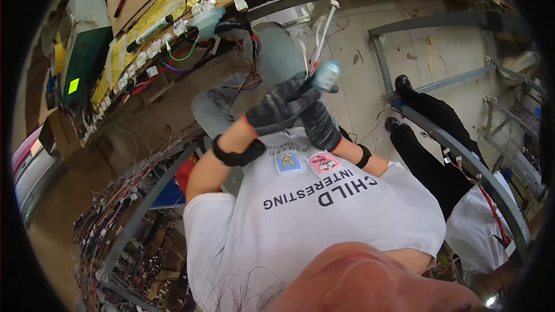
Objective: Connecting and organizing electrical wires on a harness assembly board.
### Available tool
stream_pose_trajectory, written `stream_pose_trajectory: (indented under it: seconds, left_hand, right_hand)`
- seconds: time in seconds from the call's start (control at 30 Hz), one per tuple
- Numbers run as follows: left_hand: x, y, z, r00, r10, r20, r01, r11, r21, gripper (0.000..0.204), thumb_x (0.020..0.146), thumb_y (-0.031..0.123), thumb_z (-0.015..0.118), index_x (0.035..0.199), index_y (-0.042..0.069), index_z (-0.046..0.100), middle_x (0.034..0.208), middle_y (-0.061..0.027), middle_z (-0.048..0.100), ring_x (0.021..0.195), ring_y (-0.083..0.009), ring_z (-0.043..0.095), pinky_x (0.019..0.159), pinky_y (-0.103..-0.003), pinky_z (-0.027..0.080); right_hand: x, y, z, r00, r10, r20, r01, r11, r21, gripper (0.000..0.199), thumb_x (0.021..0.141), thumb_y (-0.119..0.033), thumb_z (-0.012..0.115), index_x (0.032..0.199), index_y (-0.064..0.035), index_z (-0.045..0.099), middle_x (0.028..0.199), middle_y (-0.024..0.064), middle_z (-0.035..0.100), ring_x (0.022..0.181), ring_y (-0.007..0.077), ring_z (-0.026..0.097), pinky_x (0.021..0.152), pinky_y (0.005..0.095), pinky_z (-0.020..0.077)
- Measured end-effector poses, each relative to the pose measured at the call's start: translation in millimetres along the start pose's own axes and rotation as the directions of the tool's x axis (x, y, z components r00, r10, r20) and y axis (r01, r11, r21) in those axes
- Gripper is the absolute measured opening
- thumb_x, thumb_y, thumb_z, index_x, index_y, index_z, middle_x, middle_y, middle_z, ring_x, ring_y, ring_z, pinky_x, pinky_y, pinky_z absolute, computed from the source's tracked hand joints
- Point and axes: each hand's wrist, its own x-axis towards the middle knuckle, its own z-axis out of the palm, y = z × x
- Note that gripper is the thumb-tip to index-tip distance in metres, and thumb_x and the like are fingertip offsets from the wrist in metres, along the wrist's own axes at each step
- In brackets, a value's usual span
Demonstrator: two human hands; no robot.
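Both my hands wear dark grey knitted gloves and meet in front of my chest. My left hand (272, 111) is closed around thin wires (318, 43), which stick up past the fingers in a bundle of white and red strands with a white connector (335, 4) at the tip. Crossing close against it is my right hand (319, 122), its fingers closed and partly hidden behind the left. A light blue roll (327, 76), apparently tape and smeared by motion, sits at the right hand's fingertips beside the wires.
A wiring board (173, 20) with white connectors and yellow tape runs along the far left. Hanging wire bundles (110, 219) fill the lower left. A grey metal frame (445, 121) stands at right, near another person's dark-trousered legs (433, 144). A grey stool (277, 52) is ahead.
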Motion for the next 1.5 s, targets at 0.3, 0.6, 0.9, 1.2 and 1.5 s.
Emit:
stream_pose_trajectory:
  seconds: [0.3, 0.6, 0.9, 1.2, 1.5]
  left_hand:
    - [14.6, 3.9, 31.5, 0.927, 0.355, -0.122, -0.322, 0.919, 0.228, 0.031, 0.087, -0.004, 0.046, 0.115, 0.001, 0.060, 0.105, -0.0151, 0.064, 0.093, -0.0219, 0.064, 0.081, -0.031, 0.050]
    - [22.8, -15.4, 3.5, 0.886, 0.260, -0.383, -0.276, 0.961, 0.013, 0.056, 0.091, 0.002, 0.044, 0.143, 0.009, 0.026, 0.095, -0.0064, 0.058, 0.071, -0.0114, 0.052, 0.066, -0.026, 0.046]
    - [27.3, -23.6, -10.4, 0.888, 0.069, -0.454, -0.225, 0.927, -0.299, 0.051, 0.092, 0.006, 0.046, 0.140, 0.004, 0.030, 0.087, -0.0055, 0.056, 0.068, -0.0088, 0.050, 0.062, -0.025, 0.045]
    - [26.6, -27.6, -10.3, 0.853, 0.192, -0.485, -0.262, 0.962, -0.081, 0.049, 0.093, 0.007, 0.045, 0.140, 0.005, 0.032, 0.090, -0.0046, 0.057, 0.069, -0.0096, 0.050, 0.062, -0.026, 0.045]
    - [25.7, -25.8, -15.0, 0.927, 0.008, -0.376, -0.231, 0.802, -0.551, 0.022, 0.093, 0.014, 0.051, 0.112, 0.002, 0.052, 0.081, -0.0035, 0.057, 0.066, -0.0101, 0.053, 0.058, -0.023, 0.045]
  right_hand:
    - [97.9, -35.8, -79.2, 0.883, -0.334, -0.329, 0.006, 0.710, -0.704, 0.026, 0.079, -0.018, 0.070, 0.100, -0.0038, 0.065, 0.084, 0.0096, 0.062, 0.070, 0.0179, 0.058, 0.060, 0.0297, 0.0470]
    - [173.8, -53.2, -27.0, 0.980, 0.130, -0.152, -0.085, 0.959, 0.270, 0.015, 0.086, -0.010, 0.062, 0.095, 0.0009, 0.068, 0.081, 0.0075, 0.069, 0.066, 0.0075, 0.059, 0.059, 0.0239, 0.0475]
    - [207.8, -35.7, -0.2, 0.985, 0.023, -0.173, -0.016, 0.999, 0.045, 0.012, 0.085, -0.003, 0.060, 0.092, 0.0038, 0.067, 0.082, 0.0066, 0.068, 0.072, 0.0094, 0.060, 0.069, 0.0246, 0.0482]
    - [210.0, -34.5, 9.3, 0.978, -0.017, -0.206, 0.032, 0.997, 0.071, 0.016, 0.085, -0.012, 0.062, 0.083, 0.0032, 0.066, 0.070, 0.0051, 0.066, 0.064, 0.0067, 0.058, 0.059, 0.0238, 0.0461]
    - [197.5, -33.2, -45.6, 0.876, -0.418, -0.241, 0.167, 0.731, -0.662, 0.018, 0.088, -0.012, 0.054, 0.098, -0.0030, 0.066, 0.075, 0.0100, 0.067, 0.063, 0.0188, 0.064, 0.060, 0.0297, 0.0489]
